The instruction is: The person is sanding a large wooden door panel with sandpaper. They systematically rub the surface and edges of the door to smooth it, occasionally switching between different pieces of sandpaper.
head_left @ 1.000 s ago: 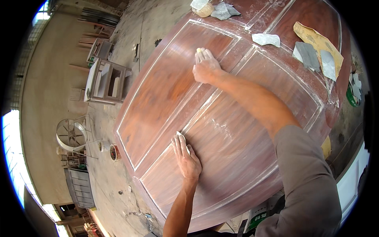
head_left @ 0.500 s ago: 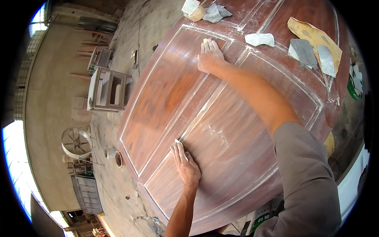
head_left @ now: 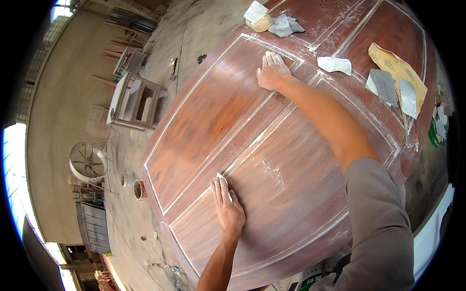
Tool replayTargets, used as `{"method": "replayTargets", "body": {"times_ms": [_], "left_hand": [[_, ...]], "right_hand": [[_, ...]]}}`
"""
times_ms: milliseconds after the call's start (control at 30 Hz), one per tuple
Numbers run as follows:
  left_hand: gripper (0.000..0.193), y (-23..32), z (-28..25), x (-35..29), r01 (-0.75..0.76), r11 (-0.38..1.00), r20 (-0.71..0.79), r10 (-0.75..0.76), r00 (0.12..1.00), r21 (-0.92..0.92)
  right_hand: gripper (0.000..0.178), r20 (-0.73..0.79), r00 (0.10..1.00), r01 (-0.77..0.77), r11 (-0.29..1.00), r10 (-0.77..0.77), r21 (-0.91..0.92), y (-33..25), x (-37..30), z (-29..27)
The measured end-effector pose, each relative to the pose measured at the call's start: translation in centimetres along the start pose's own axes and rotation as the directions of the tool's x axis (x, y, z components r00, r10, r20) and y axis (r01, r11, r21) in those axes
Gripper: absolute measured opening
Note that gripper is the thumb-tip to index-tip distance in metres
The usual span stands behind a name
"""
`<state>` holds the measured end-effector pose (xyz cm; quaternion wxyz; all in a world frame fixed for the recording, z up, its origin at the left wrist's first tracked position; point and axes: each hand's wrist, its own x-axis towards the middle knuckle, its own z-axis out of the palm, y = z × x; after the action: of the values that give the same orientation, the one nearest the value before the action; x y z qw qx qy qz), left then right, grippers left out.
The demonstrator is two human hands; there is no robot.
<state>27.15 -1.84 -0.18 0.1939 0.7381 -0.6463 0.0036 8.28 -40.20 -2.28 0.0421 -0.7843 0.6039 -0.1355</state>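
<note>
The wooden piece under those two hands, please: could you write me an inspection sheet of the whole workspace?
Surface: reddish-brown panelled wood, with white powder in patches and along the panel lines.
Job's things: white scrap under the left fingers.
Clutter: grey sheet, tan sheet, white sheet and crumpled grey sheet, all lying on the wood.
Hands: left hand and right hand both flat on the wood; anything under the right is hidden.
Cables: nothing clearly seen.
Surroundings: concrete floor, cabinet-like frame, round spoked wheel, bucket.
</note>
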Motion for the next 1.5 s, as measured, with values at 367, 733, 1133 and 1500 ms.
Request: {"method": "replayTargets", "body": {"times_ms": [367,733,1133,1500], "left_hand": [[0.053,-0.9,0.3,-0.1,-0.011,0.999,-0.045,0.009,0.999,-0.052],[0.054,-0.4,1.3,-0.3,-0.026,0.998,-0.02,0.025,0.999,-0.053],[0.056,-0.9,0.4,0.1,0.027,0.999,-0.035,-0.028,0.999,-0.025],[0.064,-0.9,0.8,0.0,0.053,0.995,-0.065,-0.059,0.996,-0.082]], "right_hand": [[0.066,0.106,0.909,0.392,0.913,-0.403,0.111,-10.5,-5.3,2.5],[0.074,0.198,0.863,0.457,0.885,-0.465,0.09,-18.9,-12.9,2.5],[0.07,0.034,0.998,0.055,0.996,-0.052,-0.074,2.4,-2.9,-0.2],[0.058,0.057,0.9,0.435,0.895,-0.432,-0.095,3.9,-4.8,-0.6]]}}
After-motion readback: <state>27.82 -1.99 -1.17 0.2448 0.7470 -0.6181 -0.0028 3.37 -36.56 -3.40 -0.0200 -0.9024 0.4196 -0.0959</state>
